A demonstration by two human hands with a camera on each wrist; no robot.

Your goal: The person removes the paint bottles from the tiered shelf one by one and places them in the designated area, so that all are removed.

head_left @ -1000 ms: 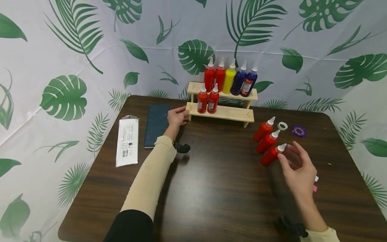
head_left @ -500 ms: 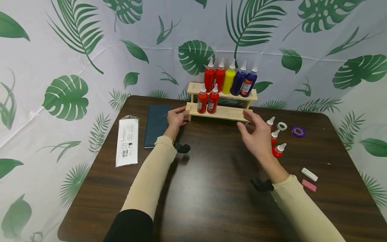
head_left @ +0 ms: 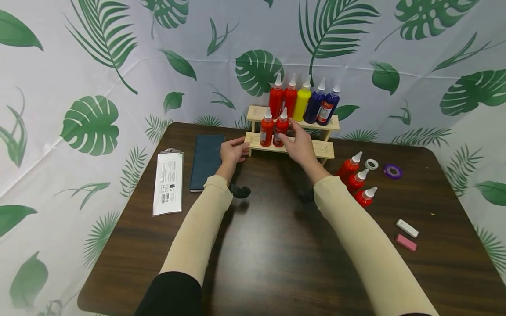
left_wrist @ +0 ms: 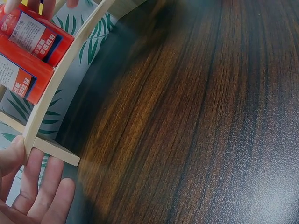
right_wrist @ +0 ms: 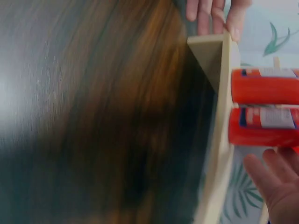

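A two-step wooden stand stands against the back cloth. My left hand grips the left end of its lower board, thumb above and fingertips by the leg in the left wrist view. Two red squeeze bottles with white nozzles stand upright on the lower step. My right hand is at the right one, the red squeeze bottle, its thumb in front and fingers behind. The other red squeeze bottle is just left of it. In the right wrist view, some right-hand fingers show apart from the bottle.
The upper step holds red, yellow and blue bottles. Several red bottles stand right of the stand, near white and purple tape rolls. White and pink blocks, a notebook and a white package lie around.
My right hand has moved left from the red bottles on the table, past the stand's right end, to the right bottle on the lower step. My left hand has stayed on the stand.
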